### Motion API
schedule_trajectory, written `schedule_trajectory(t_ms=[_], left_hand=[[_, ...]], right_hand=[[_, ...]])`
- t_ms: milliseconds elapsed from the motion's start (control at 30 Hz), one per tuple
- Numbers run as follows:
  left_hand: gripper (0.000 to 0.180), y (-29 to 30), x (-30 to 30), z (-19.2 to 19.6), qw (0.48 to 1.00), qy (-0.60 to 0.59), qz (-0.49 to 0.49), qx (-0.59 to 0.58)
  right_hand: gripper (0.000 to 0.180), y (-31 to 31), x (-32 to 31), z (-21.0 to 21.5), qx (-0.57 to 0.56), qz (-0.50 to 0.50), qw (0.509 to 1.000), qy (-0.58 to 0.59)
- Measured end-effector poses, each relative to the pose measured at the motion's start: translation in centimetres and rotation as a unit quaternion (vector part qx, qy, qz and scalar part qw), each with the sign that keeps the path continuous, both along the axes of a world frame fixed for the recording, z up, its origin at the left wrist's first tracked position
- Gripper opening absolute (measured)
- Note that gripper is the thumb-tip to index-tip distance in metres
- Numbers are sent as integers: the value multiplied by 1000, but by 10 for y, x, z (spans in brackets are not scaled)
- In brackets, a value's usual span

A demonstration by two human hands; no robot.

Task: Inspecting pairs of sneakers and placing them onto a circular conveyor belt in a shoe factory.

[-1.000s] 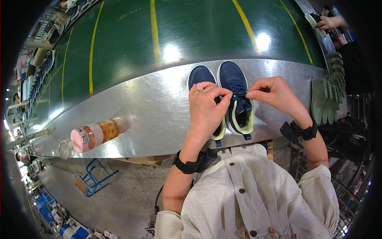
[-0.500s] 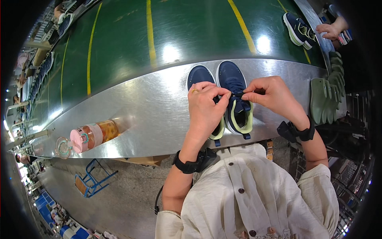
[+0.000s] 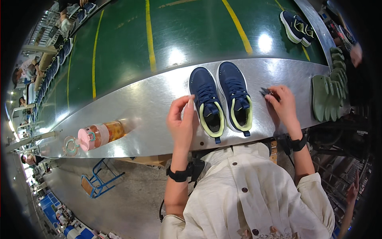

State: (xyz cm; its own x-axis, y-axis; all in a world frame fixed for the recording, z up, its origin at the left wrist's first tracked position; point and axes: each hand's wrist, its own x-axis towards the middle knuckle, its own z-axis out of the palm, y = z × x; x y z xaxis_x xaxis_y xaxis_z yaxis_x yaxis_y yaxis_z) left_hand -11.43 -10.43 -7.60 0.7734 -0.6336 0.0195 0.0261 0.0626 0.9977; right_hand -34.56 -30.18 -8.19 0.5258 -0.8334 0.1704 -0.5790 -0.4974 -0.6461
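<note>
A pair of navy shoes with pale green linings stands on the metal ledge, toes pointing away from me: a left shoe (image 3: pixel 206 93) and a right shoe (image 3: pixel 234 89), both laced. Beside the left shoe's outer edge is my left hand (image 3: pixel 181 119), thumb and forefinger drawn together; whatever may be between them is too small to make out. My right hand (image 3: pixel 283 104), off to the right of the pair, pinches a small black object (image 3: pixel 265 92) with pointed ends, its kind unclear. Neither hand appears to be touching the shoes.
A pink-lidded bottle (image 3: pixel 101 134) lies on the ledge at left. Beyond is a green belt (image 3: pixel 123 47) with yellow lines, carrying another navy pair (image 3: pixel 294 30). Green shoe-shaped pieces (image 3: pixel 320 97) stand at right. A blue-framed stool (image 3: pixel 95 181) is below. Other people work along the left.
Both hands have come off the right shoe's laces and moved apart, left hand leftward, right hand rightward with the small black object. The co-worker's hand at far right has shifted away from the belt.
</note>
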Motion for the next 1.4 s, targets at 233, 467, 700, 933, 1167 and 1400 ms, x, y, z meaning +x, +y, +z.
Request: schedule_trajectory(t_ms=[233, 467, 700, 933, 1167, 1400], left_hand=[[16, 34, -15, -23, 987, -151, -23, 50], [18, 18, -23, -33, 998, -33, 21, 57], [21, 26, -16, -40, 989, 36, 46, 135], [18, 27, -16, -54, 991, -48, 40, 118], [18, 35, -14, -67, 990, -20, 17, 136], [24, 53, -2, -111, 978, -64, 49, 191]], right_hand=[[23, 45, 13, 59, -69, 149, 986, -16], [53, 94, 59, 74, -47, 412, 889, 196], [30, 51, 89, 69, 40, 348, 922, 162], [47, -105, 149, 98, 253, 91, 945, -189], [18, -267, 273, 85, 431, -120, 802, -397], [41, -371, 347, 70, 413, -92, 805, -416]])
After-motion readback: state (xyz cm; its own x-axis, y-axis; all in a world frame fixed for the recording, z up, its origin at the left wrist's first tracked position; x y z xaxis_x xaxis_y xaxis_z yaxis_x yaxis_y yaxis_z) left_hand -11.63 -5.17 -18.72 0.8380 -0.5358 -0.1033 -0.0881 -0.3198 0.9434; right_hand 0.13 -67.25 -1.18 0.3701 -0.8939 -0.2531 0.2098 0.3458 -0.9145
